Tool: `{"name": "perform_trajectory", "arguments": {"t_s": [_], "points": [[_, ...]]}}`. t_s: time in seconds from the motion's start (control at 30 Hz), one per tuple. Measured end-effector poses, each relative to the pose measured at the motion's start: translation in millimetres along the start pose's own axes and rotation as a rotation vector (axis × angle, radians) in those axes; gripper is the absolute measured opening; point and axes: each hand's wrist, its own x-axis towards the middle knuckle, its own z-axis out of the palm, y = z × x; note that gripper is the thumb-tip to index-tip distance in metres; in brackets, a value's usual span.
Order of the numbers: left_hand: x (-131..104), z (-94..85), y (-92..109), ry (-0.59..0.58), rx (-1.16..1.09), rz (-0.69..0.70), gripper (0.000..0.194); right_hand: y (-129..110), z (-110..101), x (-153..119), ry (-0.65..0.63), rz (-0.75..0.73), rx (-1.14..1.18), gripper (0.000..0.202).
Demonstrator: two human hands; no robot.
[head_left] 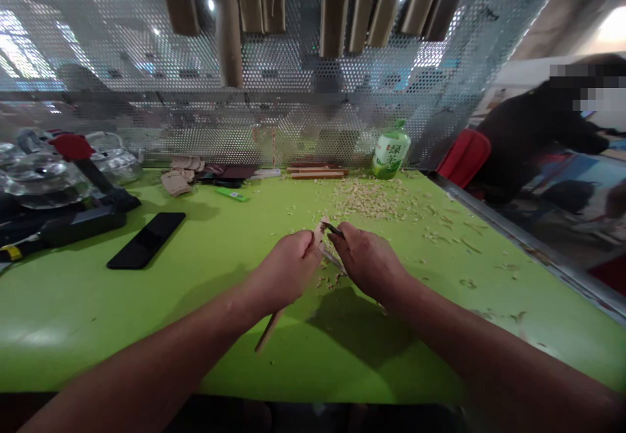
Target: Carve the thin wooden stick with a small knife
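A slim wooden piece runs through my left hand, whose fingers are wrapped round it. Its lower end sticks out below the hand and its pale upper end shows above the thumb. My right hand is closed round a dark-bladed carving tool, with the blade against the upper end of the wood. Both hands are close together over the green table. Small wood shavings lie just under and beside them. A pale strip below the right fingers is partly hidden.
A black phone lies at left, near a black tool with a red part and glass jars. Behind are a green utility knife, wooden sticks, a shavings pile and a green bottle. A person is at right.
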Motion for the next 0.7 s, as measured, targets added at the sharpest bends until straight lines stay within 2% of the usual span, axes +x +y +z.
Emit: {"name": "perform_trajectory", "arguments": {"t_s": [0.07,0.1,0.23,0.3,0.37,0.47,0.53,0.63,0.7], "points": [[-1,0.0,1,-0.081,-0.132,-0.072,0.030,0,-1,0,0.001,0.001,0.016,0.032],[-1,0.7,1,-0.079,-0.134,-0.078,0.031,0,-1,0,-0.003,-0.001,0.018,0.032],[2,4.4,-4,0.108,0.159,0.071,0.026,0,0,0,-0.016,-0.006,-0.020,0.031],[3,4.2,-4,0.139,0.225,0.106,0.025,0,1,0,-0.010,-0.004,-0.030,0.031],[1,1.8,0,0.082,0.138,0.053,0.026,-1,0,0,-0.001,-0.005,-0.014,0.030],[-4,-2.3,8,-0.095,-0.132,-0.091,0.030,0,0,0,0.018,-0.012,0.025,0.031],[-5,-2.3,9,-0.120,-0.164,-0.107,0.031,0,0,0,0.018,-0.010,0.034,0.031],[-2,1.8,4,0.064,0.088,0.034,0.026,1,2,0,0.005,-0.004,0.011,0.031],[1,3.9,0,0.137,0.214,0.104,0.022,1,2,0,0.010,-0.011,-0.008,0.032]]}}
